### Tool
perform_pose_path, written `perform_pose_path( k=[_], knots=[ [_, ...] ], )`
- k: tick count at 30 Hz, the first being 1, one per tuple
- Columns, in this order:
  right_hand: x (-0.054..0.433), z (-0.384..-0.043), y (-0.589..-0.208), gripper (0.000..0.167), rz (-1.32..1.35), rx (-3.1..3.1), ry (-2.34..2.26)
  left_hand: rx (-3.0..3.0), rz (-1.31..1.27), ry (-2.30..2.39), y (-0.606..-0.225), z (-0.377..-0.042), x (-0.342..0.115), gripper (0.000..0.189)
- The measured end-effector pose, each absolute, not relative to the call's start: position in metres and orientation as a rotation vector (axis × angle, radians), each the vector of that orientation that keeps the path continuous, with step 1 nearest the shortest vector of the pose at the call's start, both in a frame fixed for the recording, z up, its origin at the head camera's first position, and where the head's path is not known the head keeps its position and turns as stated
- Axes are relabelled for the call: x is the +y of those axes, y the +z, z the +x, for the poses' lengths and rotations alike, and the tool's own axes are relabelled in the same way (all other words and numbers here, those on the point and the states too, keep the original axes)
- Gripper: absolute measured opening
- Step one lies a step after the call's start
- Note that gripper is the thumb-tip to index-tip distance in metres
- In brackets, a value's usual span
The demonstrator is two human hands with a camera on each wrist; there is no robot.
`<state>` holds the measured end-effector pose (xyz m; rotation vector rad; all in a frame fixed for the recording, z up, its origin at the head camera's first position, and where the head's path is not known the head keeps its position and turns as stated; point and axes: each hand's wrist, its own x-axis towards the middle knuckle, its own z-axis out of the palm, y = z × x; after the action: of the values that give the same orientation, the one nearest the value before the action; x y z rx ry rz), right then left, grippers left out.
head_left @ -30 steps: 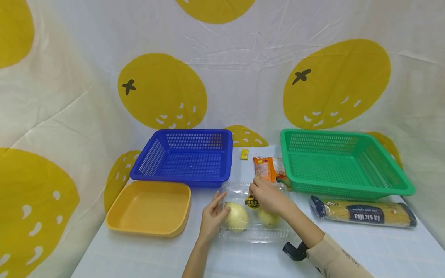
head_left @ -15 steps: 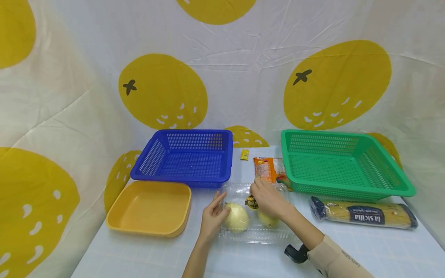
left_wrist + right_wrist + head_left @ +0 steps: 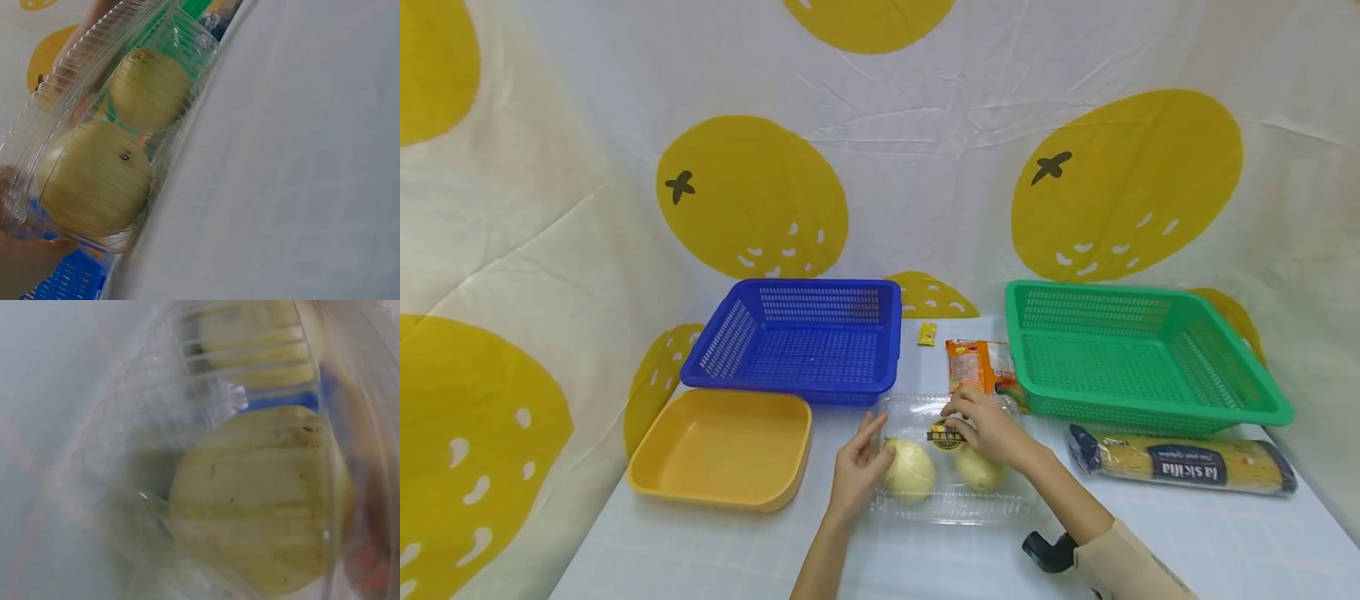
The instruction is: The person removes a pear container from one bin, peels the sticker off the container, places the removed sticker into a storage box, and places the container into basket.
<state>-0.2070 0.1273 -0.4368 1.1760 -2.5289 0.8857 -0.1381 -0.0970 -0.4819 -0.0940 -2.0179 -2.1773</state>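
Observation:
A clear plastic clamshell box [image 3: 953,505] with a ribbed edge lies in front of me, holding two round pale yellow fruits [image 3: 910,471]. On its lid is a black and gold label [image 3: 946,434]. My left hand [image 3: 857,468] rests along the box's left end, fingers fairly straight and thumb lying over the lid beside the left fruit. Over the lid's right half, my right hand [image 3: 992,432] has its fingers loosely bent and parted from the thumb at the label. The fruits [image 3: 97,178] press close to the ribbed wall in the left wrist view; the right wrist view shows them blurred.
Behind the box stand a blue basket [image 3: 891,379] and a green basket [image 3: 1150,417], with an orange packet [image 3: 970,365] and a small yellow sachet [image 3: 927,334] between. A yellow tub [image 3: 722,500] sits left. Bagged spaghetti [image 3: 1187,462] lies right. A black curved piece [image 3: 1048,552] is beside my right forearm.
The right hand's fingers have parted and lifted a little, shifting slightly right and uncovering more of the label. My left hand and the box stay put.

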Motion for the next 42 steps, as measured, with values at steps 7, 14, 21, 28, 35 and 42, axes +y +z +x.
perform_pose_path(
  k=[7,14,21,28,35,42],
  knots=[
    [0.125,-0.211,-0.434,0.005,1.127,-2.567,0.836,-2.025,-0.103,-2.175,-0.483,-0.139,-0.098,0.045],
    [0.125,-0.218,-0.434,0.011,1.091,-2.676,0.859,-2.021,-0.099,-2.172,-0.483,-0.138,-0.097,0.045],
    [0.131,-0.22,-0.439,0.003,1.196,-2.611,1.024,-2.018,-0.083,-2.184,-0.482,-0.136,-0.096,0.045],
    [0.131,-0.218,-0.439,0.004,1.202,-2.594,1.036,-2.003,-0.085,-2.194,-0.483,-0.137,-0.095,0.044],
    [0.131,-0.216,-0.44,0.014,1.181,-2.641,1.063,-2.027,-0.101,-2.171,-0.484,-0.135,-0.094,0.043],
    [0.13,-0.219,-0.44,0.011,1.191,-2.575,1.079,-2.035,-0.109,-2.151,-0.482,-0.136,-0.096,0.043]
  ],
)
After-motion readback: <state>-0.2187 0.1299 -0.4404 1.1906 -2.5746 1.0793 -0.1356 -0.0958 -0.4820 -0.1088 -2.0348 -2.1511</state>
